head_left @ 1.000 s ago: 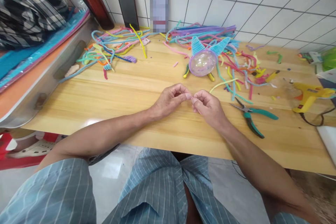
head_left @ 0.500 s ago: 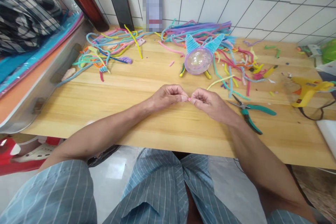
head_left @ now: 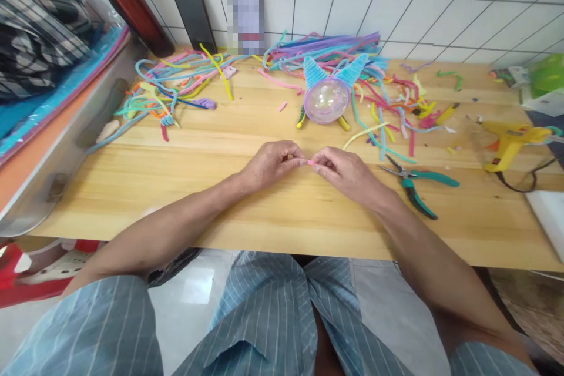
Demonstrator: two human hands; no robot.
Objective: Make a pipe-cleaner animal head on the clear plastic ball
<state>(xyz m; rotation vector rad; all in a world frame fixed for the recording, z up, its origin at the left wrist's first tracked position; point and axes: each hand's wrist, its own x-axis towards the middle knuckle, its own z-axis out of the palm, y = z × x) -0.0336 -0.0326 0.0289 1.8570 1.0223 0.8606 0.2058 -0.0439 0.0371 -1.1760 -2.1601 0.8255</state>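
My left hand (head_left: 271,164) and my right hand (head_left: 343,170) meet over the middle of the wooden table (head_left: 176,188), both pinched shut on a short pink pipe cleaner piece (head_left: 310,163) held between their fingertips. Behind them lies a clear purple ball with two blue pipe cleaner cones (head_left: 326,98). Teal-handled pliers (head_left: 414,183) rest just right of my right hand.
Heaps of coloured pipe cleaners (head_left: 176,85) spread across the back of the table. A yellow glue gun (head_left: 511,141) with its cord lies at the right. A dark red bottle (head_left: 126,3) and a black phone (head_left: 191,9) lean on the tiled wall. A grey tray edge (head_left: 66,153) borders the left.
My fingertips have drawn slightly apart, so the pink piece now shows between them. The view has shifted a little; both hands stay in the same place on the table.
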